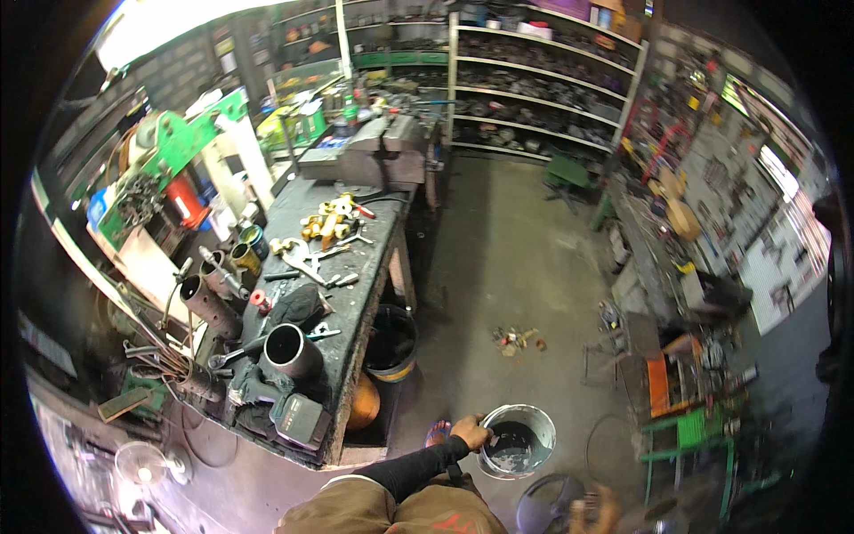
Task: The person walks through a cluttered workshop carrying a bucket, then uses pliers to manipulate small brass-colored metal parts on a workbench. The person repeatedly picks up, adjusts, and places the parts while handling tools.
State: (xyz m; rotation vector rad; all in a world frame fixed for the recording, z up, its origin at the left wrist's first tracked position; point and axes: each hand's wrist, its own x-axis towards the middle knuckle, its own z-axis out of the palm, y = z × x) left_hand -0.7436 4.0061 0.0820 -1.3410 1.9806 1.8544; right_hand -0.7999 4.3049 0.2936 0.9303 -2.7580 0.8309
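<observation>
White-rimmed, the bucket is right of the worktop, your left hand gripping its left edge, so hold it firm and level to avoid tipping it; whether your blurred right hand is open or closed, I cannot tell.

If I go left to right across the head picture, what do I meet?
Fan → upright pipe → black bucket → left hand → white-rimmed pail → blurry right hand → orange panel → white wall board.
</observation>
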